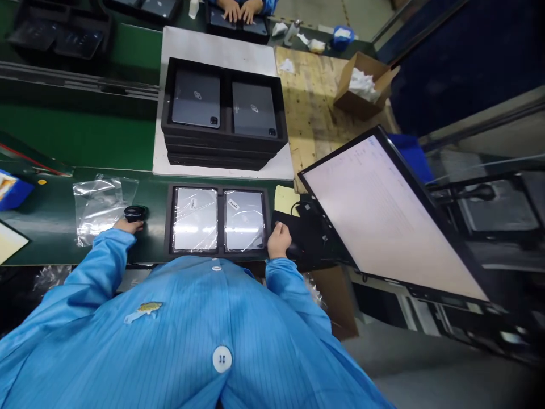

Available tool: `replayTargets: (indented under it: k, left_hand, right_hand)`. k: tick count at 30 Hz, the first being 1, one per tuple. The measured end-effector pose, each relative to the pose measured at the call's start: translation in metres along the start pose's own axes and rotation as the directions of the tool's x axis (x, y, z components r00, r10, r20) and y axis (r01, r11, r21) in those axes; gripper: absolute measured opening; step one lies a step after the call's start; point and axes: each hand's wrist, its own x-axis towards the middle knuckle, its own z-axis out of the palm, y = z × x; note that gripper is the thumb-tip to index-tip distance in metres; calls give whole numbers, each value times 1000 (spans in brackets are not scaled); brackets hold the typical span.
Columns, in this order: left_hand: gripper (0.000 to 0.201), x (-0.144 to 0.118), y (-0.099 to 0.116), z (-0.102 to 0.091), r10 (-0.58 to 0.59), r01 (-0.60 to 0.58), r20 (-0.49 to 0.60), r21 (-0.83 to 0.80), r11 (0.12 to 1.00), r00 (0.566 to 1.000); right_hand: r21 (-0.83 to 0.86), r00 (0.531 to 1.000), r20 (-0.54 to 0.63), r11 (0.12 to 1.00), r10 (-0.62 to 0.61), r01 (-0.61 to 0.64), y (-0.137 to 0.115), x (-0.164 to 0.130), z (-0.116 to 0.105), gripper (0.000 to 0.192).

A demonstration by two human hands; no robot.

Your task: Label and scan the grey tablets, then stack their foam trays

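In front of me lies a black tray (220, 221) with two compartments. Each holds a tablet in clear film with a small barcode label: a left tablet (196, 227) and a right tablet (244, 227). To the left of the tray, my left hand (129, 225) is closed around a black barcode scanner (135, 213), its rounded head pointing away from me. My right hand (279, 241) is curled shut just beyond the tray's right edge, beside a dark mouse (293, 250). Whether anything is between its fingers is hidden.
Stacked black trays (223, 142) with grey tablets on top stand on a white board (187, 42) ahead. Clear plastic bags (100, 207) lie at left. A tilted monitor (395, 210) and yellow paper (286, 200) are at right. Another person's hands (240, 10) work across the bench.
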Motion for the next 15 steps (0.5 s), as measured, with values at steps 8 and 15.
replayTargets:
  k: [8, 15]
  left_hand:
    - [34, 10, 90, 19, 311, -531, 473, 458, 713, 825]
    - [35, 16, 139, 54, 216, -673, 641, 726, 144, 737]
  right_hand:
    - [71, 969, -79, 968, -236, 241, -22, -84, -4, 45]
    - [1, 946, -104, 951, -309, 310, -25, -111, -12, 33]
